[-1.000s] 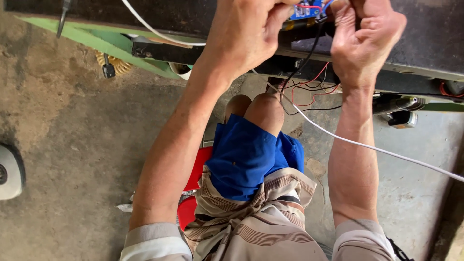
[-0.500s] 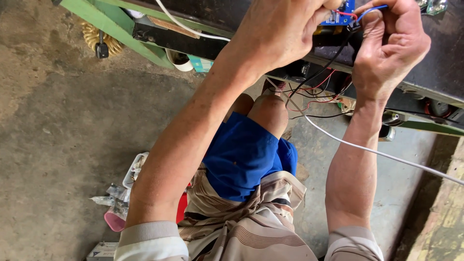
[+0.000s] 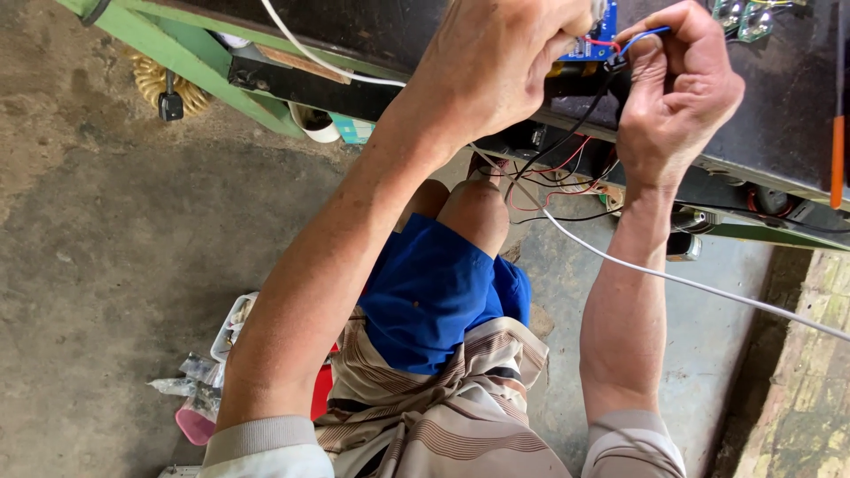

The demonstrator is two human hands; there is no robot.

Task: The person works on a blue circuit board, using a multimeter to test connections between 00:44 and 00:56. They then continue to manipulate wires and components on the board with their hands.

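Both hands work at the near edge of a dark workbench (image 3: 779, 97): the left hand (image 3: 496, 66) is curled tight over a small blue circuit board (image 3: 586, 46) (mostly hidden), while the right hand (image 3: 677, 88) pinches a thin blue wire (image 3: 645, 35) at the board.

circuit board (image 3: 586, 46): blue. wires (image 3: 567, 164): red and black; one wire (image 3: 645, 35) blue. cable (image 3: 673, 279): white. bench frame (image 3: 204, 66): green. shorts (image 3: 434, 292): blue. shirt (image 3: 434, 425): beige with brown stripes. tool handle (image 3: 838, 159): orange. wire brush (image 3: 155, 84): brass yellow.
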